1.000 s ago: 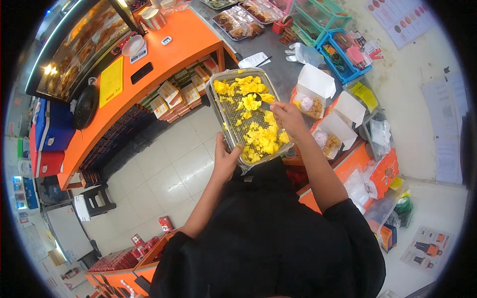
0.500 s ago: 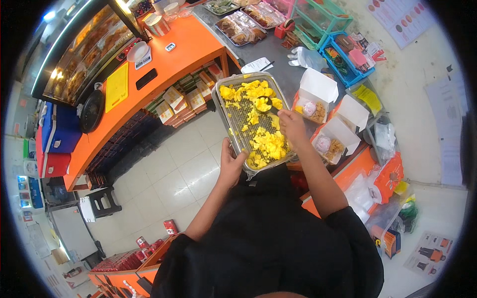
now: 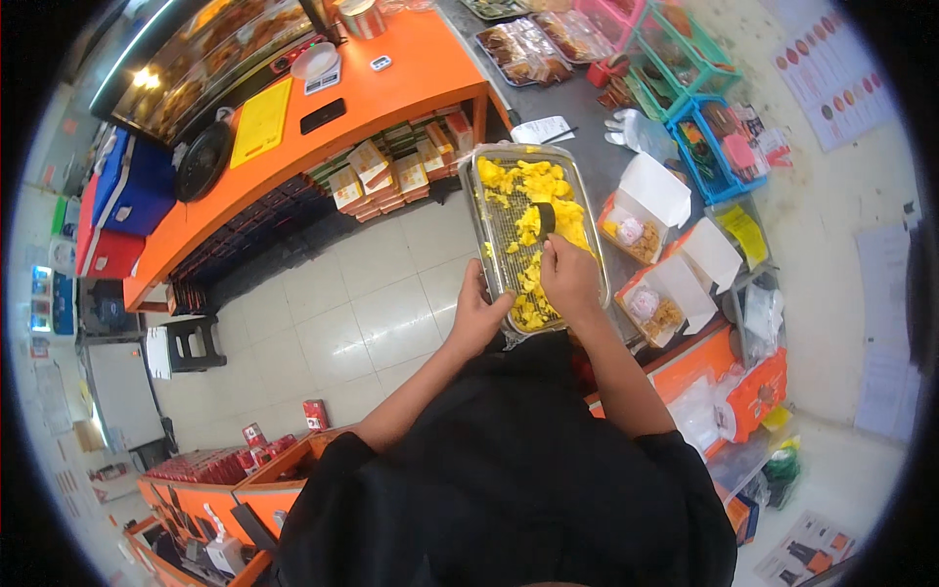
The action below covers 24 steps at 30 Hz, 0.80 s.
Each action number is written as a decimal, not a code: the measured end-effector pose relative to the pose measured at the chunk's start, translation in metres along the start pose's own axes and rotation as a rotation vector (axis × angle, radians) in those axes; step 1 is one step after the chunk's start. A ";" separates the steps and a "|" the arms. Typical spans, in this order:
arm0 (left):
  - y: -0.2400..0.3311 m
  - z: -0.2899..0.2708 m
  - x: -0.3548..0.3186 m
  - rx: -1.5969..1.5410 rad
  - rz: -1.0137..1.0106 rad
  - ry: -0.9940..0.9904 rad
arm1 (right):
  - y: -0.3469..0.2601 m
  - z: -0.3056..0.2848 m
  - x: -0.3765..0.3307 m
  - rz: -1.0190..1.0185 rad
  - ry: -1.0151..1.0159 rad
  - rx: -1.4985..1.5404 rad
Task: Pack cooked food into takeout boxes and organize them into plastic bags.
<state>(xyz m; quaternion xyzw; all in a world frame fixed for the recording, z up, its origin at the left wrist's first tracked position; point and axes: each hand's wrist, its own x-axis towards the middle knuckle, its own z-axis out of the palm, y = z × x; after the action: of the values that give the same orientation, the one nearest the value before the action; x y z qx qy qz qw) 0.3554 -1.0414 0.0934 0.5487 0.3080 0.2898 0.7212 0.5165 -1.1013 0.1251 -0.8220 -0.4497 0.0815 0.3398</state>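
Observation:
A rectangular metal tray point(image 3: 479, 210) with a mesh bottom and clear plastic around its rim is tilted in front of me. Yellow scrambled egg point(image 3: 536, 181) lies over it in loose clumps. My left hand point(image 3: 479, 315) grips the tray's lower left edge, thumb over the rim. Closed round the handle of a dark spoon point(image 3: 546, 217), my right hand point(image 3: 571, 282) is above the egg; the spoon's bowl is hard to make out. To the right stand two open white boxes point(image 3: 663, 188) point(image 3: 693, 309), each with a wrapped pale round portion and brown crumbly food.
Beyond the tray, a grey counter bears packed trays point(image 3: 523, 54), a plastic glove point(image 3: 641, 132) and a blue basket point(image 3: 714, 161). An orange counter point(image 3: 421, 64) curves along the left, with a yellow board point(image 3: 262, 122) and a phone point(image 3: 323, 115). A black stool point(image 3: 196, 342) stands on the floor.
The view has swung, so the surroundings sit further right. My right hand and spoon have moved lower over the tray, and the spoon has turned, its egg-filled bowl no longer showing.

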 end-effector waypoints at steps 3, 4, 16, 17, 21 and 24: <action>0.001 -0.001 0.003 -0.047 -0.037 -0.001 | -0.003 0.000 0.004 -0.014 0.000 0.070; 0.001 -0.001 0.003 -0.048 -0.039 -0.001 | -0.004 0.000 0.005 -0.035 0.005 0.092; -0.005 -0.007 0.012 0.072 -0.025 -0.044 | -0.003 0.018 -0.004 0.017 -0.014 0.498; -0.004 -0.006 0.009 0.037 -0.043 -0.033 | 0.006 0.022 -0.004 0.015 -0.004 0.498; -0.005 -0.008 0.009 -0.015 -0.102 -0.032 | 0.025 0.023 -0.005 0.450 -0.187 0.965; -0.014 -0.008 0.007 0.020 -0.064 0.024 | 0.026 0.018 -0.005 0.672 -0.209 1.258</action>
<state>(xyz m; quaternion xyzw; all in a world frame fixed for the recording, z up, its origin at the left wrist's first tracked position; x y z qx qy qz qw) 0.3553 -1.0346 0.0777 0.5423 0.3368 0.2700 0.7208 0.5229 -1.1060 0.0941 -0.5522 -0.0704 0.5035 0.6607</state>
